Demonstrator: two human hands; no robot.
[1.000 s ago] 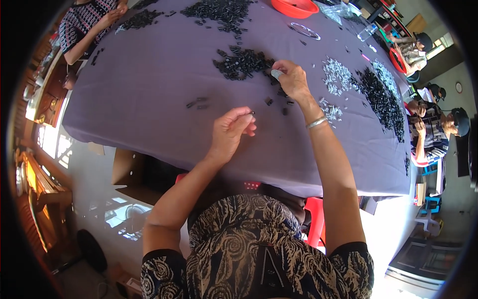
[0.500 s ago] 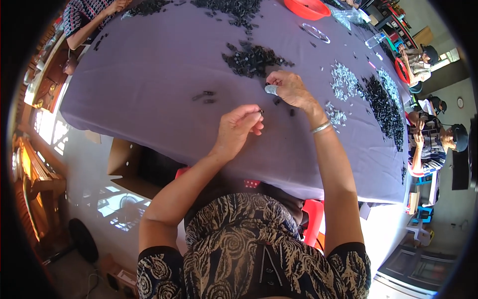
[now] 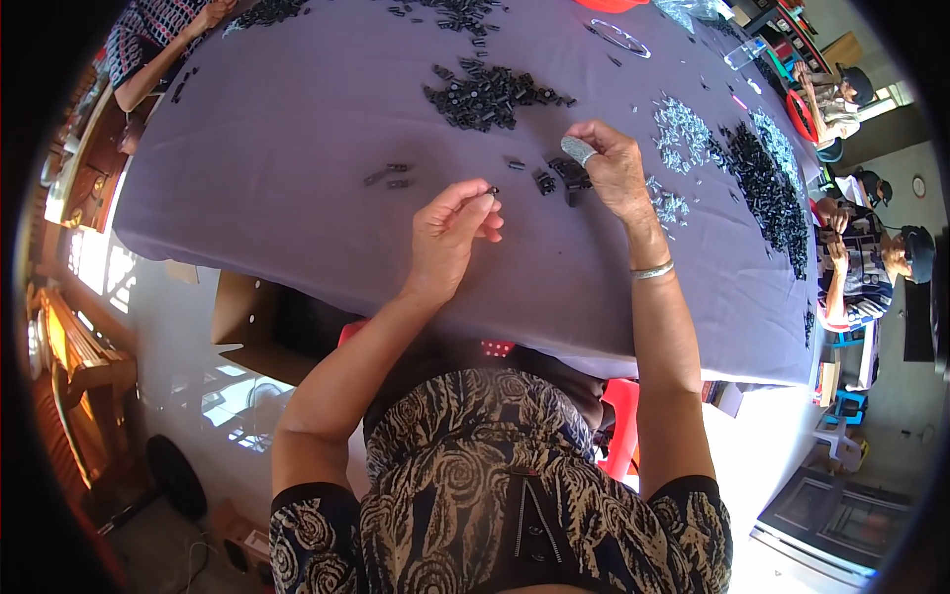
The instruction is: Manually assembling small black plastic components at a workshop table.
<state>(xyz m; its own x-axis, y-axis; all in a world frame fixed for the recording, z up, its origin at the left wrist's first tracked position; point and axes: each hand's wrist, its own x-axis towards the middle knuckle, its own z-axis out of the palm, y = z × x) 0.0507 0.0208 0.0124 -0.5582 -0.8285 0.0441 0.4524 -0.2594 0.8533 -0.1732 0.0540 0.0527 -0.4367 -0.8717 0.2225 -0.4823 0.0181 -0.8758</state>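
Observation:
My left hand (image 3: 442,238) is closed in a pinch above the purple tablecloth, with a small black part (image 3: 494,190) at its fingertips. To its right, my right hand (image 3: 621,176) hovers with curled fingers; a grey wrap (image 3: 578,149) covers its thumb. Whether anything sits between those fingers is hidden. Just beside and below that hand lies a small cluster of black parts (image 3: 566,174). A larger heap of black parts (image 3: 485,97) spreads farther off. A few loose black pieces (image 3: 398,183) rest left of my left hand.
Small silvery pieces (image 3: 683,134) lie scattered at the right, beside a long black heap (image 3: 760,198). A clear plastic ring (image 3: 620,38) and a red basin (image 3: 612,3) are at the far side. Other people sit at the left and right edges of the cloth-covered table (image 3: 267,168).
My right hand has moved right, away from the big heap, uncovering the small cluster of black parts. My left hand keeps its pinch on the black part. The whole view has shifted slightly.

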